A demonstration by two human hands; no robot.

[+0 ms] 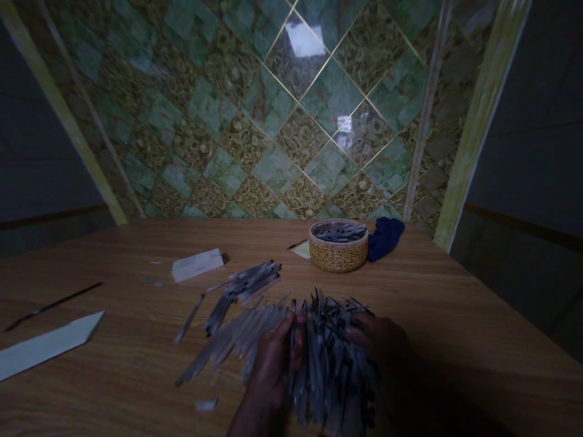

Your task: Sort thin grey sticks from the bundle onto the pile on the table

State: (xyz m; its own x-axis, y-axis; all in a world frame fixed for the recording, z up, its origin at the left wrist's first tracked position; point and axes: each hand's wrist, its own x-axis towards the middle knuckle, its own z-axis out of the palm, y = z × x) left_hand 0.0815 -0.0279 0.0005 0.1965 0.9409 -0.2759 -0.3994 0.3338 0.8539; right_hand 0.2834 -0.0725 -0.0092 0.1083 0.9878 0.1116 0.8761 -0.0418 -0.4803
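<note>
A large heap of slim, pen-like sticks, some clear and some dark, lies in front of me on the table. At its left side my left hand is closed, with its thumb and fingers curled around a few upright pen-like sticks. My right hand is at the heap's right edge, its fingers bent in against the sticks. Shadow and blur hide what those fingers hold. Paler sticks are spread left of the heap. Beyond them lies a looser bundle of dark-ended sticks.
Farther back, a round woven basket holds more sticks, with a dark blue cloth beside it. A white box, a single stick, a thin black strip and a pale flat board lie leftward. A tiled wall stands behind.
</note>
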